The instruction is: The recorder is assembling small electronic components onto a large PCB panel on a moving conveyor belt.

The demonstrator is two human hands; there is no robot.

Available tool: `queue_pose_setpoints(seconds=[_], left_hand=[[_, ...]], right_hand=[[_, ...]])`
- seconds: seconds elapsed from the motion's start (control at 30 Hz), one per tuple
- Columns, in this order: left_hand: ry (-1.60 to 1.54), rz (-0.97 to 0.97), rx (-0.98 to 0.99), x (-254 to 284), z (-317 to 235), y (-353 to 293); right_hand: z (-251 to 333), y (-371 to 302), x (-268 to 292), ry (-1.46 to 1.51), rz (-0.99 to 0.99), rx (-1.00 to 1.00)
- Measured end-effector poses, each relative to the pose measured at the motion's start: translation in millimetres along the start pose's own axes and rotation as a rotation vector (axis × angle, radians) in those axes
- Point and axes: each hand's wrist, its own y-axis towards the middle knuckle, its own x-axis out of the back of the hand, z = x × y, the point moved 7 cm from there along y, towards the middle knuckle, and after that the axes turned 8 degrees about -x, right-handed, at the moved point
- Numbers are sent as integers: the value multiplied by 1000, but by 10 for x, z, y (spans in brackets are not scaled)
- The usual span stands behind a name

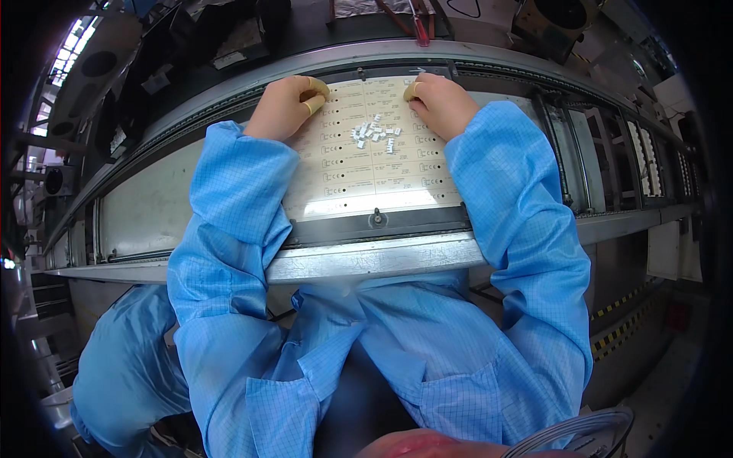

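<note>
From my end of the feed, the sheet (343, 172) lies flat in a black frame (336, 230) on the conveyor (366, 262), straight ahead of the wearer, with a loose heap of small white pieces (376, 137) on its far half. The left hand (284, 105) is at the sheet's far left corner, the right hand (445, 105) at the far right, some fingers in yellowish sleeves. The left thumb and forefinger curl toward each other with a narrow gap behind the tips; the right fingers bend inward, their tips bunched close. I can't tell whether either pair grips anything.

I'd judge the sheet thin, light and fairly stiff; the glare along its near edge suggests a smooth, slippery face. I'd take it by opposite edges, keeping it level, since the pieces would probably slide at any tilt. They look hard, light and easy to scatter; I'd pinch each one singly by its sides, gently in case it is brittle.

The wearer's hands cover parts of the sheet's far corners, and the undersides of the fingertips are lost to me. The pieces overlap, so I can't count them or read their shape well. The print is too fine to follow, and a blue garment (130, 359) at lower left is only partly visible.
</note>
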Motion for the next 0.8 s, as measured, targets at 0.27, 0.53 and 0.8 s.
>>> queue_pose_setpoints(seconds=[0.27, 0.53, 0.8], left_hand=[[-303, 40, 243, -37, 202, -38], [163, 37, -102, -59, 14, -6], [221, 54, -154, -64, 14, 17]], right_hand=[[354, -19, -67, 123, 7, 229], [370, 14, -103, 123, 125, 170], [170, -55, 187, 375, 70, 2]])
